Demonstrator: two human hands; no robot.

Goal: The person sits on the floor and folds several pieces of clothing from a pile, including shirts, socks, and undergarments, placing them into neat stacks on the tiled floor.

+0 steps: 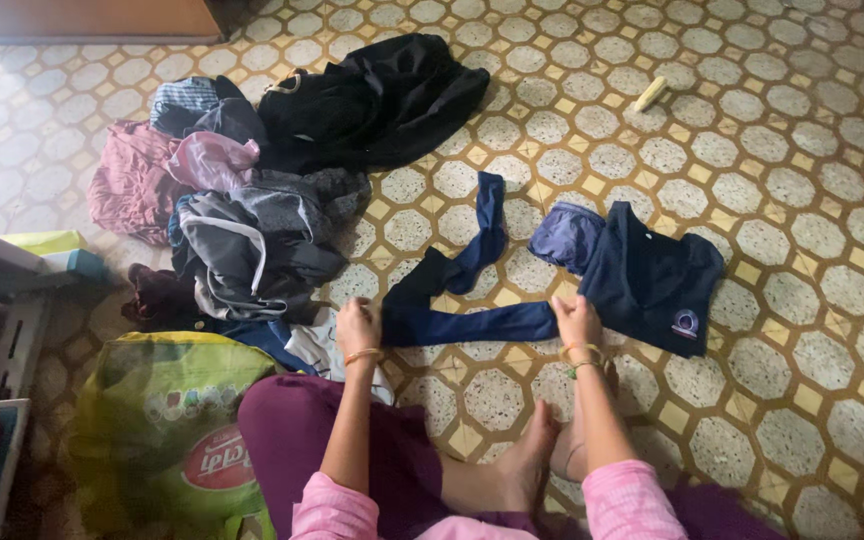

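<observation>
On tiled floor: left hand, right hand fingers apparently pinching navy garment ends; open tiles right.

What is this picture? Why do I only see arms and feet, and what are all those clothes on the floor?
The camera sits on a person's head and looks down, so you see only their own arms, lap and bare feet. They sit on a tiled floor with a yellow pattern. The left hand and the right hand each press on an end of a long dark blue garment spread flat in front of them. Beside it lies a folded dark blue shirt with a small badge. On the left is a loose pile of clothes, with a black garment behind it. A green and yellow bag sits by the person's knee.
</observation>
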